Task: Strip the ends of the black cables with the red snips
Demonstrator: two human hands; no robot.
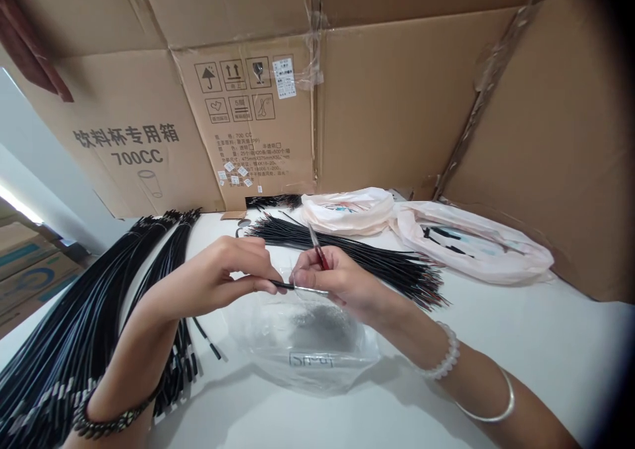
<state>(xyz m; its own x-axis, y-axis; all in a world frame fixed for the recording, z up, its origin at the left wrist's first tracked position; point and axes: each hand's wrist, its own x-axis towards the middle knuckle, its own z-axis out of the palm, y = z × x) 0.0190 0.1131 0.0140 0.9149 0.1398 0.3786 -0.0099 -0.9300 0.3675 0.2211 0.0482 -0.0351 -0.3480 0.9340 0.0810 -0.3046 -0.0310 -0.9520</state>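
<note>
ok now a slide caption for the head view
Left hand and right hand meet at a black cable above a clear plastic bag, cardboard behind

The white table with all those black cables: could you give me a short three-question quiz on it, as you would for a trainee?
1. Multiple choice: what do the fingers of the left hand pinch?
A) a bracelet
B) a black cable
C) a cardboard box
2. Fill in the missing word: the red-handled tool is in the ____ hand.
3. True or false: a clear plastic bag lies on the white table, just below the hands in the picture.

Key: 1 B; 2 right; 3 true
</note>
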